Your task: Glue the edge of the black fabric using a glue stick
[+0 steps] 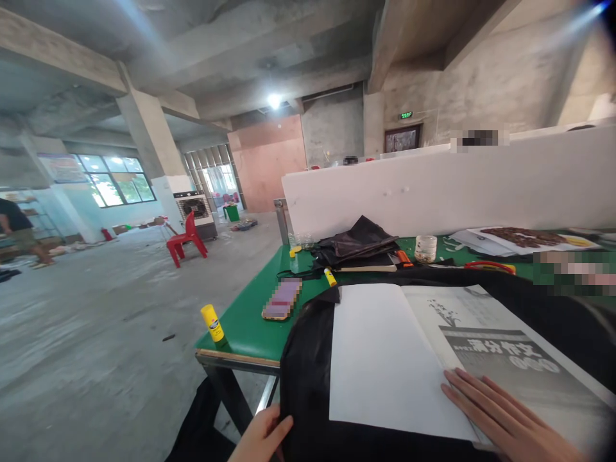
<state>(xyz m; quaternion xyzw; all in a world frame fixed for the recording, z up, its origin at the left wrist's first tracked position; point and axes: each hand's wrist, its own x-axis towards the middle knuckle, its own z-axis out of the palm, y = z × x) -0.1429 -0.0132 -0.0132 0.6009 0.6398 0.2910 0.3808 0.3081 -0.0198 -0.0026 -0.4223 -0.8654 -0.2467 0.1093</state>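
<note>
An open book point(380, 353) lies on a large black leather-like sheet point(305, 378) with rounded corners. Its left page is blank white; the right page carries grey print and a plant drawing. My right hand point(505, 410) rests flat on the book near the fold, fingers stretched out. At the sheet's near left edge, my left hand point(264, 433) pinches the black material, with some of its fingers hidden.
The green table point(245, 321) holds a glue stick point(212, 323), a blurred phone point(283, 299), black folded cloth point(359, 242), a glass jar point(426, 248) and papers. Behind stands a white partition point(457, 186). A red chair point(187, 240) and a person point(19, 231) are further left.
</note>
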